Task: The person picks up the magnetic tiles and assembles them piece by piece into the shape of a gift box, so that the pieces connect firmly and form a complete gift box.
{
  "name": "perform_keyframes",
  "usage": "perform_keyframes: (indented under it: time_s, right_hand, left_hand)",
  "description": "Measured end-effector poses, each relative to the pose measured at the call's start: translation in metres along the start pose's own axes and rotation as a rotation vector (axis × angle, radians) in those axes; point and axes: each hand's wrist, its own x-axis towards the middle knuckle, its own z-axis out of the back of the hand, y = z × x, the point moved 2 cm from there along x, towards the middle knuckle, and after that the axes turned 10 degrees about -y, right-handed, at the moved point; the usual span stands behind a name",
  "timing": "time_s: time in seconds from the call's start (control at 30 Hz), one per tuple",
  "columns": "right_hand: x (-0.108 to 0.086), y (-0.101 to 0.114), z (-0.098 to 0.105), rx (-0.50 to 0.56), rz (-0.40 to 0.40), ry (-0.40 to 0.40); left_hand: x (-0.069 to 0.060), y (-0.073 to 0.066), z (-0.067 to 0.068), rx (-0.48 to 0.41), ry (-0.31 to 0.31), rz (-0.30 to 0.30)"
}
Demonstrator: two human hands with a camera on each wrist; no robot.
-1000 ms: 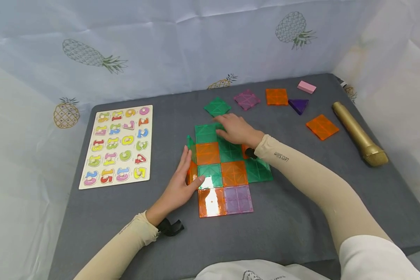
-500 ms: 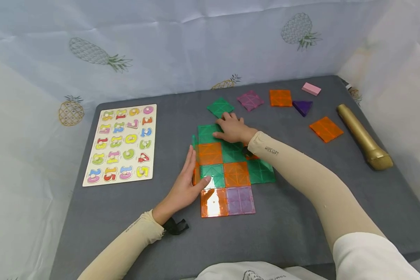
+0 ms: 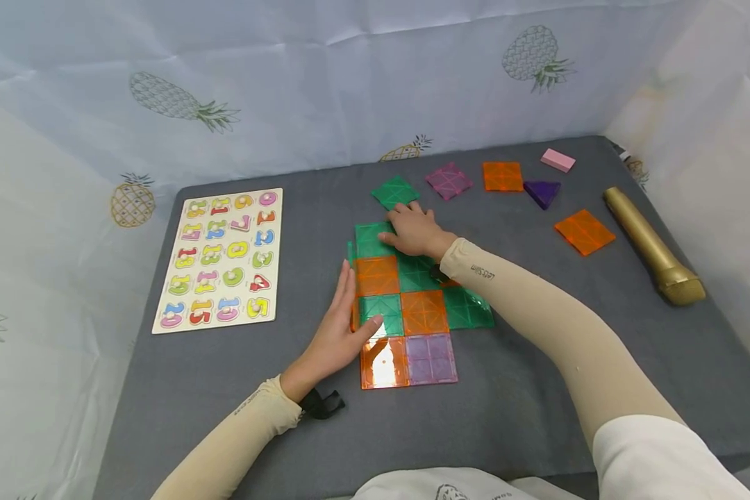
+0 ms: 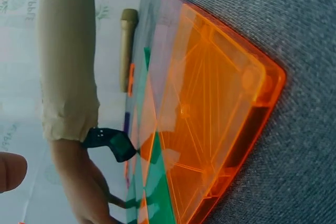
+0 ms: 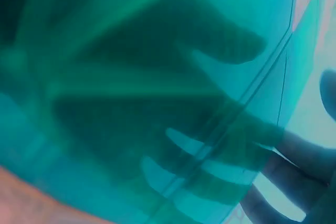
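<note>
The tiles [image 3: 425, 311] look like glossy, see-through plastic, the tabletop [image 3: 525, 410] matt woven cloth, the microphone [image 3: 646, 239] smoothly metallic.

Beige slvs [image 3: 534, 309], wht tee [image 3: 656, 455]

A number puzzle [image 3: 223, 261] and gold microphone [image 3: 648, 243] lie well apart.

HEAD: bright, soft, mostly even light; white glare on the near orange tile [image 3: 384, 363]; faint shadow on the bench [image 3: 525, 410] below my right sleeve [image 3: 537, 298] | LEFT WRIST: background hazy, soft | RIGHT WRIST: teal cast, heavy blur; my fingers [image 5: 310, 153] dark against washed-out brightness
</note>
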Motion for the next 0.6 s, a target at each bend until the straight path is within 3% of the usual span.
perform_keyframes:
  time_s: [0.17, 0.4, 0.6]
  right_hand:
    - [-0.011, 0.008, 0.009, -0.06, 0.025, -0.13]
    - [-0.04, 0.026, 0.028, -0.114, 0.151, -0.354]
    - [-0.061, 0.038, 0.032, -0.143, 0.216, -0.419]
  left_hand:
    - [0.003, 0.021, -0.008, 0.011, -0.018, -0.028]
    - [0.003, 0.025, -0.011, 0.02, -0.022, -0.054]
    - [0.003, 0.024, -0.01, 0.034, -0.031, -0.055]
